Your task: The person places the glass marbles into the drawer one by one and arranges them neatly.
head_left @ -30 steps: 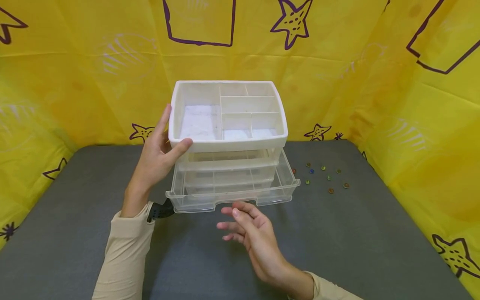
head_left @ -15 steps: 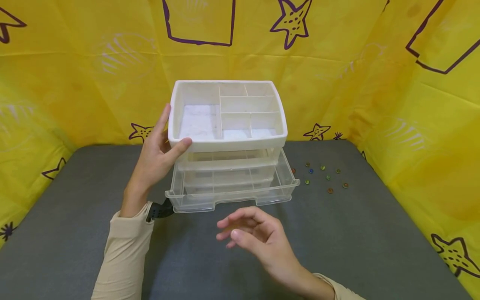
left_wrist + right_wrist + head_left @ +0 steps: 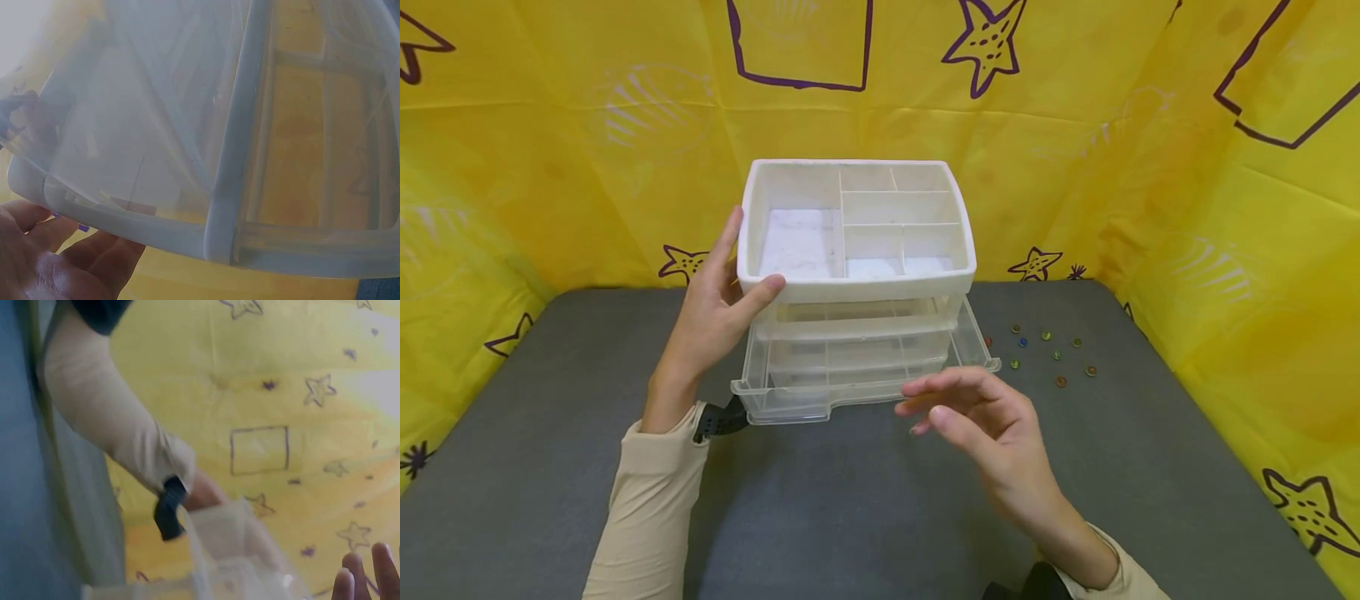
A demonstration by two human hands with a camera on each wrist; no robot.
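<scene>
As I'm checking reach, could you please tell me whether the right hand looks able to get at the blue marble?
Probably yes: the right hand holds nothing, and the way to the blue marble looks free around the right side of the open clear drawer.

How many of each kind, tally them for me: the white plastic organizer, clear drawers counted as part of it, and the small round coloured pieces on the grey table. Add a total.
White plastic organizer with a divided top: 1
Small round coloured pieces: 9 visible
Total: 10
</scene>
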